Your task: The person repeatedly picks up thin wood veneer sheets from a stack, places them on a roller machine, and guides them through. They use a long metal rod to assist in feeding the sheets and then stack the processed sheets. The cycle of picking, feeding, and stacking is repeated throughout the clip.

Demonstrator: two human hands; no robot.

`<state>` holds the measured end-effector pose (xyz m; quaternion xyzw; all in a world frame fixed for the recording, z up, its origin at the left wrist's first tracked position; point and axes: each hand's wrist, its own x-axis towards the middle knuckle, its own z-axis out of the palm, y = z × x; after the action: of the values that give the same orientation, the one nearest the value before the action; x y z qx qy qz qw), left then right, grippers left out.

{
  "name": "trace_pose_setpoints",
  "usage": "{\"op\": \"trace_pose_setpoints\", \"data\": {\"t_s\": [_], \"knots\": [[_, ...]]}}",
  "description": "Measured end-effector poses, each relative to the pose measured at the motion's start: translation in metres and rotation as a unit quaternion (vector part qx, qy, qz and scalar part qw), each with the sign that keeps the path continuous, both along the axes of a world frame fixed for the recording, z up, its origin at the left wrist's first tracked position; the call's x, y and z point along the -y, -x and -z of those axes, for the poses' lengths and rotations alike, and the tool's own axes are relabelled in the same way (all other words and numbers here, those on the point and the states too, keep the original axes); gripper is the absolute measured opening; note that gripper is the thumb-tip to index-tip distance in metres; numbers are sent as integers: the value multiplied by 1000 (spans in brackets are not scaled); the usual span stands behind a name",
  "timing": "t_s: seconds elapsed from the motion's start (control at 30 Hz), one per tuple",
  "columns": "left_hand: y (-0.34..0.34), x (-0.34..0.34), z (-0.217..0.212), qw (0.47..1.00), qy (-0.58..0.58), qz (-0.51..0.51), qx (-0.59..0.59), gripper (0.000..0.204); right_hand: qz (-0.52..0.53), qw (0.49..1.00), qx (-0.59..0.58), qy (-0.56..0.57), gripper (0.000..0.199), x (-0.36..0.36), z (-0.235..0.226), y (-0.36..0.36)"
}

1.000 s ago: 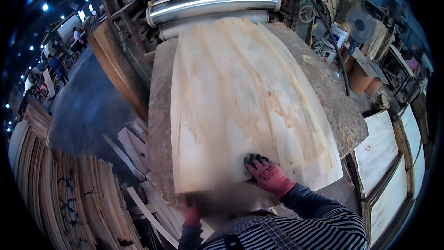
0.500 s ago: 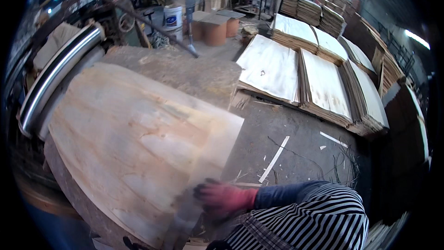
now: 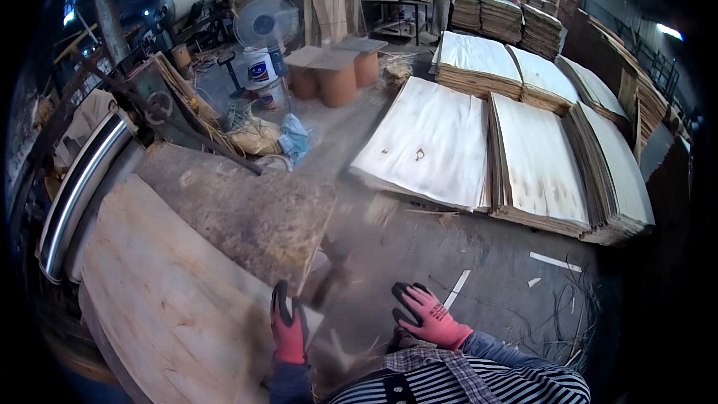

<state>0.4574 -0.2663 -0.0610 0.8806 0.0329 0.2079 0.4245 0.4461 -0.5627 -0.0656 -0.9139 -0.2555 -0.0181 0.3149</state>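
Veneer sheet (image 3: pixel 168 277): left of R hand (image 3: pixel 430 316), long axis far-left to near-right; L hand (image 3: pixel 289 329) nearer, grip unclear; R empty, spread.

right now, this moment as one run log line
left hand: open at sheet edge, contact unclear | right hand: open, off sheet | sheet: on table by roller

The wood sheet (image 3: pixel 176 292) is pale, streaked; it lies beside the roller (image 3: pixel 81 196).
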Motion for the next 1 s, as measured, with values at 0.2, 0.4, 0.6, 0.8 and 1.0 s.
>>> {"op": "trace_pose_setpoints", "data": {"t_s": [0.2,0.4,0.6,0.8,1.0], "knots": [[-151,6,47,995,-99,-10,3,60,57,997,22,-43,59,63,-8,-129],[-341,-64,96,913,-210,-327,-124,76,12,999,15,-49,58,59,-3,-260],[-475,-82,113,780,-139,-526,-309,85,-14,1000,-16,-5,55,54,-13,-415],[-483,-112,108,737,-126,-616,-247,66,-103,990,-86,-48,52,-9,-22,-543],[-475,-46,20,799,232,-547,88,47,-367,919,-137,-32,57,-128,-12,-639]]}}
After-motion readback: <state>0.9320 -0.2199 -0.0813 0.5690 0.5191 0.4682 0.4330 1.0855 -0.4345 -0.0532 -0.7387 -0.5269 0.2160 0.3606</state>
